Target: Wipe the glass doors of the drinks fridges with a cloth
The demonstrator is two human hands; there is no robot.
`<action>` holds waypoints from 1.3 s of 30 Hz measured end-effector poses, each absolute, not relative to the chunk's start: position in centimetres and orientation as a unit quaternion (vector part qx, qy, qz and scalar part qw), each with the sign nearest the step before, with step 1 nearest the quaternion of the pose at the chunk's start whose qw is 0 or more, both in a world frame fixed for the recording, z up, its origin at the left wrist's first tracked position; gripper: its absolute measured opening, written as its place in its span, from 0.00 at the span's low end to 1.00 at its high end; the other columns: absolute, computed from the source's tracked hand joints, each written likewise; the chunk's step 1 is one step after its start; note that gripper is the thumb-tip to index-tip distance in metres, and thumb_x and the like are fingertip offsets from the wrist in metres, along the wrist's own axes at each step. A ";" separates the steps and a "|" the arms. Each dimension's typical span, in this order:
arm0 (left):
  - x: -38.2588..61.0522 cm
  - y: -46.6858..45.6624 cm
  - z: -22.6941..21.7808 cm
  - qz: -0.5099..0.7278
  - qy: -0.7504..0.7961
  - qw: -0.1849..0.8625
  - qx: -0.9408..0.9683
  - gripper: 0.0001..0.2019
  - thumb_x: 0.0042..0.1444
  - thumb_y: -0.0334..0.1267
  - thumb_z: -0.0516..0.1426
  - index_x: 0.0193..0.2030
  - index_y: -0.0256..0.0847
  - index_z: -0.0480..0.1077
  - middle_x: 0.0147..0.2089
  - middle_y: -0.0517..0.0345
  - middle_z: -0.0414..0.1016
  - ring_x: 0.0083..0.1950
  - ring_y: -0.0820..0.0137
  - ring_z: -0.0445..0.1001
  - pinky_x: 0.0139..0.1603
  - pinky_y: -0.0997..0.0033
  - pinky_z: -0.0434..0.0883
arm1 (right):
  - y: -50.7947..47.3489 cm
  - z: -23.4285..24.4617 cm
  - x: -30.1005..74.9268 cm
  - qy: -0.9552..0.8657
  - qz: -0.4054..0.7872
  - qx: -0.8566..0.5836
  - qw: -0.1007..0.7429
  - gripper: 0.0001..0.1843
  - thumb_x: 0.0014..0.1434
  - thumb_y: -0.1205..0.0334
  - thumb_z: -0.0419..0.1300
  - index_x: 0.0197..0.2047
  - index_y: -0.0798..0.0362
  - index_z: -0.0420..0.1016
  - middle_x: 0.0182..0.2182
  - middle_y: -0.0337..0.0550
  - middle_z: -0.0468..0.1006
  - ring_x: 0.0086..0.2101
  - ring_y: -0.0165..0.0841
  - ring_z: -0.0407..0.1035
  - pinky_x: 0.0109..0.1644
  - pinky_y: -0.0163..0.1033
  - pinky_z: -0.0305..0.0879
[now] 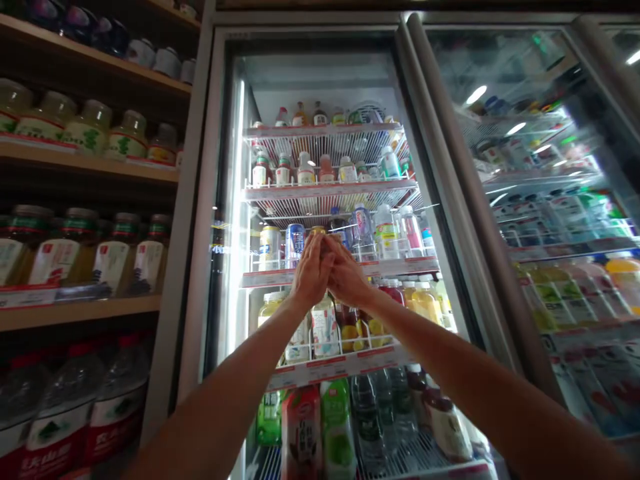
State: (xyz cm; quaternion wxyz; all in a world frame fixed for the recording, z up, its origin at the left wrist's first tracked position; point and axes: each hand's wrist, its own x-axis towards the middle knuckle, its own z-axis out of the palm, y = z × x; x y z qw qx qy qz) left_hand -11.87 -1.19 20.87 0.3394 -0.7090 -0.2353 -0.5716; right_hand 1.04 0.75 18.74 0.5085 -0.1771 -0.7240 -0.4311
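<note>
My left hand (313, 270) and my right hand (347, 270) are raised side by side in front of a lit drinks cooler, their fingertips meeting. Both sit at a wire shelf with a red-and-white price strip (265, 278). Just above my fingertips shows a gold bottle cap (317, 230), with a blue drink can (295, 245) to its left. Below my wrists stands a white-and-pink carton drink (325, 328). Whether anything lies between my hands is hidden.
Wire shelves of bottles fill the cooler (325, 190). A second glass door (530, 173) at right reflects light. Wooden shelves (80, 313) at left hold large bottles (65, 257) and jars (85, 127). Bottled water (70, 413) stands low at left.
</note>
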 end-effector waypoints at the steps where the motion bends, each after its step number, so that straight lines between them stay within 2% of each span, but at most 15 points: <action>1: -11.4 -0.9 20.8 -0.579 -0.242 0.343 -0.699 0.25 0.63 0.47 0.44 0.64 0.41 0.53 0.65 0.48 0.59 0.68 0.61 0.53 0.66 0.53 0.56 | 0.7 18.5 2.5 -0.725 -0.443 -0.161 0.503 0.19 0.58 0.62 0.51 0.52 0.49 0.71 0.65 0.44 0.53 0.64 0.39 0.48 0.66 0.50 0.49; 3: -10.2 -0.6 20.4 -0.565 -0.280 0.384 -0.674 0.23 0.62 0.46 0.46 0.62 0.40 0.56 0.66 0.47 0.57 0.69 0.58 0.50 0.67 0.50 0.55 | 0.9 18.5 5.9 -0.693 -0.463 -0.177 0.523 0.16 0.59 0.63 0.49 0.46 0.46 0.75 0.65 0.42 0.54 0.63 0.40 0.49 0.65 0.55 0.48; 4: -9.5 -0.6 20.2 -0.548 -0.307 0.414 -0.659 0.22 0.62 0.45 0.47 0.61 0.39 0.59 0.66 0.46 0.56 0.69 0.56 0.49 0.67 0.49 0.54 | 1.1 18.6 7.5 -0.666 -0.465 -0.208 0.546 0.17 0.60 0.63 0.49 0.47 0.46 0.74 0.65 0.43 0.54 0.63 0.41 0.50 0.64 0.57 0.48; 6: -8.0 -0.6 20.2 -0.502 -0.355 0.473 -0.631 0.21 0.60 0.43 0.49 0.59 0.38 0.61 0.67 0.45 0.54 0.70 0.53 0.46 0.67 0.47 0.53 | 1.9 18.8 9.6 -0.618 -0.461 -0.276 0.574 0.18 0.61 0.63 0.48 0.51 0.47 0.72 0.64 0.46 0.56 0.63 0.43 0.50 0.62 0.59 0.49; 10: -9.9 -1.3 22.5 -0.419 -0.384 0.548 -0.613 0.20 0.60 0.39 0.49 0.59 0.40 0.62 0.68 0.48 0.53 0.70 0.55 0.45 0.67 0.50 0.53 | 3.0 18.7 10.3 -0.602 -0.475 -0.313 0.559 0.20 0.62 0.63 0.47 0.55 0.46 0.68 0.63 0.47 0.59 0.63 0.41 0.51 0.62 0.57 0.50; 15: -20.1 -3.2 27.1 -0.556 -0.476 0.523 -0.437 0.21 0.58 0.36 0.48 0.57 0.33 0.63 0.67 0.41 0.54 0.69 0.49 0.47 0.64 0.41 0.53 | 3.1 18.3 9.6 -0.582 -0.484 -0.320 0.569 0.20 0.62 0.62 0.47 0.56 0.46 0.66 0.63 0.45 0.59 0.63 0.39 0.51 0.63 0.55 0.50; 17: -20.6 -2.9 27.3 -0.578 -0.472 0.516 -0.420 0.22 0.58 0.36 0.48 0.58 0.31 0.62 0.66 0.41 0.56 0.69 0.49 0.47 0.65 0.41 0.52 | 3.1 18.2 9.5 -0.575 -0.486 -0.325 0.572 0.20 0.63 0.61 0.47 0.56 0.46 0.66 0.63 0.44 0.59 0.63 0.39 0.51 0.63 0.55 0.50; 19: -17.7 -1.9 26.4 -0.553 -0.450 0.525 -0.465 0.23 0.59 0.38 0.48 0.59 0.33 0.62 0.65 0.44 0.59 0.69 0.50 0.48 0.66 0.43 0.50 | 3.2 18.2 9.6 -0.575 -0.488 -0.326 0.570 0.20 0.63 0.61 0.47 0.56 0.45 0.66 0.63 0.44 0.59 0.63 0.39 0.51 0.63 0.55 0.51; 23: -10.9 -0.4 24.4 -0.427 -0.352 0.568 -0.609 0.21 0.61 0.42 0.48 0.59 0.42 0.63 0.65 0.57 0.61 0.69 0.52 0.46 0.67 0.45 0.50 | 3.3 18.3 10.0 -0.579 -0.494 -0.316 0.567 0.20 0.63 0.62 0.46 0.56 0.45 0.66 0.62 0.44 0.61 0.62 0.38 0.52 0.62 0.53 0.52; 25: -11.5 -0.7 24.8 -0.394 -0.333 0.573 -0.637 0.20 0.61 0.42 0.47 0.59 0.43 0.63 0.64 0.58 0.62 0.69 0.54 0.47 0.67 0.47 0.51 | 3.2 18.3 10.1 -0.580 -0.494 -0.314 0.566 0.20 0.62 0.63 0.46 0.56 0.46 0.67 0.62 0.44 0.61 0.62 0.37 0.53 0.62 0.52 0.52; 27: -14.9 -1.6 25.9 -0.432 -0.373 0.558 -0.603 0.21 0.60 0.39 0.47 0.59 0.40 0.62 0.63 0.52 0.62 0.68 0.55 0.50 0.66 0.48 0.52 | 3.2 18.3 9.9 -0.578 -0.490 -0.318 0.569 0.20 0.62 0.63 0.46 0.55 0.46 0.67 0.62 0.44 0.62 0.62 0.37 0.53 0.62 0.52 0.52; 30: -19.7 -2.7 27.3 -0.559 -0.454 0.514 -0.467 0.26 0.58 0.37 0.48 0.62 0.28 0.55 0.61 0.36 0.63 0.64 0.53 0.57 0.65 0.46 0.52 | 3.0 18.3 9.6 -0.574 -0.482 -0.325 0.577 0.20 0.62 0.63 0.47 0.55 0.47 0.68 0.62 0.44 0.62 0.62 0.37 0.52 0.63 0.53 0.50; 32: -19.5 -2.6 26.7 -0.586 -0.467 0.502 -0.432 0.27 0.58 0.37 0.48 0.62 0.24 0.54 0.59 0.32 0.63 0.63 0.51 0.58 0.64 0.45 0.53 | 3.0 18.2 9.5 -0.573 -0.479 -0.326 0.580 0.20 0.62 0.63 0.47 0.55 0.46 0.67 0.62 0.43 0.61 0.63 0.37 0.52 0.63 0.53 0.50; 35: -15.0 -1.3 24.2 -0.518 -0.425 0.535 -0.514 0.24 0.59 0.39 0.48 0.60 0.29 0.59 0.59 0.37 0.64 0.64 0.51 0.57 0.64 0.46 0.54 | 3.2 18.2 9.8 -0.578 -0.481 -0.317 0.578 0.21 0.61 0.63 0.47 0.57 0.45 0.66 0.62 0.43 0.61 0.63 0.37 0.52 0.63 0.53 0.50; 39: -13.4 -0.8 22.8 -0.371 -0.330 0.586 -0.641 0.23 0.60 0.40 0.47 0.61 0.37 0.59 0.62 0.50 0.63 0.66 0.57 0.53 0.67 0.52 0.52 | 3.4 18.3 10.2 -0.589 -0.482 -0.313 0.568 0.21 0.61 0.64 0.47 0.57 0.46 0.66 0.62 0.43 0.60 0.62 0.37 0.52 0.63 0.52 0.49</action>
